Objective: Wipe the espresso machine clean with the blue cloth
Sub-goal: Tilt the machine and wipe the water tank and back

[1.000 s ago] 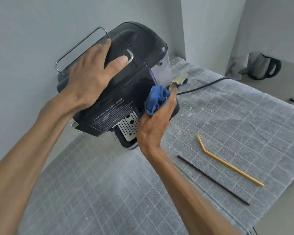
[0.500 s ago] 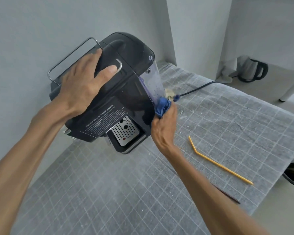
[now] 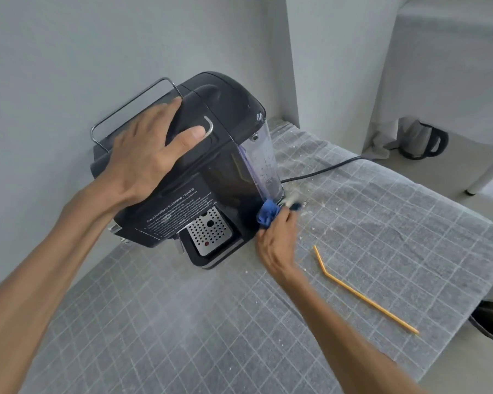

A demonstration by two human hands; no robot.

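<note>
A black espresso machine [image 3: 219,155] stands on a grey checked mat against the left wall, its perforated metal drip tray [image 3: 209,233] facing me. My left hand [image 3: 148,155] lies flat on the machine's top, fingers spread, pressing on it. My right hand [image 3: 276,240] is closed around a bunched blue cloth [image 3: 266,214] and holds it against the machine's lower right side, just below the clear water tank [image 3: 261,163]. Part of the cloth is hidden in my fist.
A bent yellow straw [image 3: 359,291] lies on the grey mat [image 3: 211,322] to the right of my right arm. The machine's black power cord [image 3: 322,169] runs back right. A kettle [image 3: 423,140] stands on the floor beyond the mat. White crumbs dot the mat near the cloth.
My right hand has slid the blue cloth down the machine's right side, from mid height to near the base. My left hand has stayed on the top. The view pulled back.
</note>
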